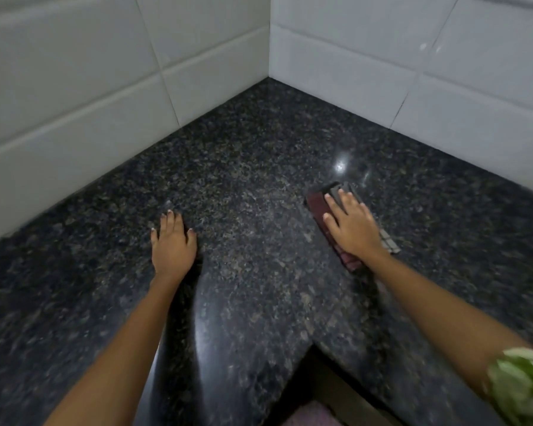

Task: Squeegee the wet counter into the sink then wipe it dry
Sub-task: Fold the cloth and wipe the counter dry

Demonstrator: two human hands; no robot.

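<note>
A dark speckled granite counter (259, 186) fills an inside corner between white tiled walls. My right hand (351, 224) presses flat on a folded cloth (317, 207), dark red with grey checks, lying on the counter right of centre. The cloth sticks out beyond my fingers and at my wrist. My left hand (173, 241) rests palm down on the bare counter to the left, fingers spread, holding nothing. No squeegee and no sink are in view.
White wall tiles (105, 96) rise at the back left and back right and meet in the corner. The counter's front edge (293, 373) notches inward at bottom centre above a dark gap. A green and white sleeve (517, 382) shows at bottom right.
</note>
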